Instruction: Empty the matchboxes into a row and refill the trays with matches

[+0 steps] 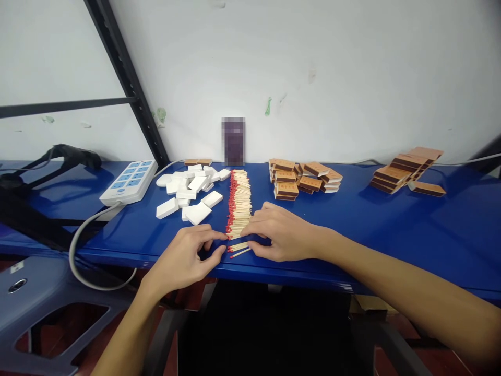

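A long row of red-tipped matches (239, 201) lies across the blue table (391, 224), heads to the left. My left hand (188, 256) rests at the table's front edge, its thumb and forefinger pinching at the red heads of the nearest matches. My right hand (279, 232) lies on the other side, fingers curled onto the bare ends of the same matches. A few loose matches (239, 249) sit between both hands, slightly apart from the row.
Several white inner trays (193, 193) are heaped left of the matches. Brown matchbox sleeves (303, 178) are piled to the right, with more (407, 172) at the far right. A white power strip (129, 181) and its cable lie on the left. A grey stool (35, 308) stands below.
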The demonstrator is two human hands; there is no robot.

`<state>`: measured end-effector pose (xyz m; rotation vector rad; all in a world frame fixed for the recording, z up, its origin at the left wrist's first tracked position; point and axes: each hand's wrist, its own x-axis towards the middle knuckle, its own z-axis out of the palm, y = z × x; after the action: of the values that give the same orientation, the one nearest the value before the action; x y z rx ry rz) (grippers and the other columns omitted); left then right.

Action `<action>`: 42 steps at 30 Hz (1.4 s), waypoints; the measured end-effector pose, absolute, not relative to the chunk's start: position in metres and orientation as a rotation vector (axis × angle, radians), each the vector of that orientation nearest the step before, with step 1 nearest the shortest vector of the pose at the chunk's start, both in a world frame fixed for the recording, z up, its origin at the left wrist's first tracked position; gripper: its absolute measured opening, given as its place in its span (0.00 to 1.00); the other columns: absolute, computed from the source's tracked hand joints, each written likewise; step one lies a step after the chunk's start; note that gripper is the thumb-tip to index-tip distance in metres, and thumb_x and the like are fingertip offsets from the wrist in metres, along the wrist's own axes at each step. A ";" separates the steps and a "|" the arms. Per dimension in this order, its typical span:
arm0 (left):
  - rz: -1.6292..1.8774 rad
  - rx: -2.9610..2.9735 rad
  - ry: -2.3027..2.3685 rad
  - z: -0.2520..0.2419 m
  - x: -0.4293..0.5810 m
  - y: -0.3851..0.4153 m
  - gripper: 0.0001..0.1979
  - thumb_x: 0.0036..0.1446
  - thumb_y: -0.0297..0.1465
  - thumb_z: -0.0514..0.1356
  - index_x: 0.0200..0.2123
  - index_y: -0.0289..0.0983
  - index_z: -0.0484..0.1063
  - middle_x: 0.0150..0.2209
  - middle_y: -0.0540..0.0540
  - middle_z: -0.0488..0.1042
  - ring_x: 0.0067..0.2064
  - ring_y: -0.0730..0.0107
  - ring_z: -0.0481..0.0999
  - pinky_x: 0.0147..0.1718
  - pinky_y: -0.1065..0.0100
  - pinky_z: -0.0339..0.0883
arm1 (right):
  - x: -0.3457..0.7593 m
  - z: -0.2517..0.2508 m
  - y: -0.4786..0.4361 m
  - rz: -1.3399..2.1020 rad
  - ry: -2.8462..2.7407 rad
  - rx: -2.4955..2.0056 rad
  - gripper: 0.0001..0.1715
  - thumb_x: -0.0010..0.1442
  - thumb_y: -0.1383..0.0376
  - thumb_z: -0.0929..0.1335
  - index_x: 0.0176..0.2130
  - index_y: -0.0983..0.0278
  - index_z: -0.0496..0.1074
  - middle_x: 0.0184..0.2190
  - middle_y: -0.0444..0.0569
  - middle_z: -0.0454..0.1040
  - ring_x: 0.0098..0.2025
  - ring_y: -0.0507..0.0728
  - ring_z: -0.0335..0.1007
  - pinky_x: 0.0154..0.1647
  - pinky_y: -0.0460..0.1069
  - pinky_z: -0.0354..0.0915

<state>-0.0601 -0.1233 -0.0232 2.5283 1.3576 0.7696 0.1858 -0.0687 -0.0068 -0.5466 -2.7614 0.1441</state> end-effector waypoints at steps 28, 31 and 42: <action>0.713 2.546 1.356 -0.022 -0.058 -0.123 0.13 0.63 0.32 0.58 0.48 0.40 0.79 0.25 0.53 0.67 0.26 0.76 0.65 0.28 0.72 0.59 | 0.184 -0.006 -0.073 0.071 -2.797 -0.539 0.11 0.62 0.66 0.64 0.35 0.65 0.76 0.29 0.47 0.77 0.32 0.54 0.64 0.38 0.52 0.48; 0.712 2.547 1.346 -0.022 -0.058 -0.123 0.12 0.63 0.31 0.59 0.47 0.40 0.79 0.25 0.53 0.67 0.26 0.77 0.65 0.28 0.72 0.59 | 0.184 -0.006 -0.072 0.080 -2.798 -0.535 0.11 0.62 0.67 0.64 0.36 0.64 0.77 0.29 0.47 0.77 0.32 0.55 0.65 0.38 0.52 0.48; 0.714 2.539 1.349 -0.022 -0.058 -0.124 0.12 0.62 0.31 0.59 0.46 0.39 0.79 0.25 0.53 0.67 0.26 0.76 0.65 0.29 0.72 0.59 | 0.184 -0.006 -0.073 0.080 -2.809 -0.511 0.13 0.63 0.66 0.63 0.39 0.64 0.78 0.30 0.47 0.77 0.33 0.54 0.65 0.38 0.52 0.48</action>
<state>-0.0583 -0.1239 -0.0216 2.5395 1.3489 0.7136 0.1836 -0.0731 -0.0058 -0.5105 -2.8086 0.0798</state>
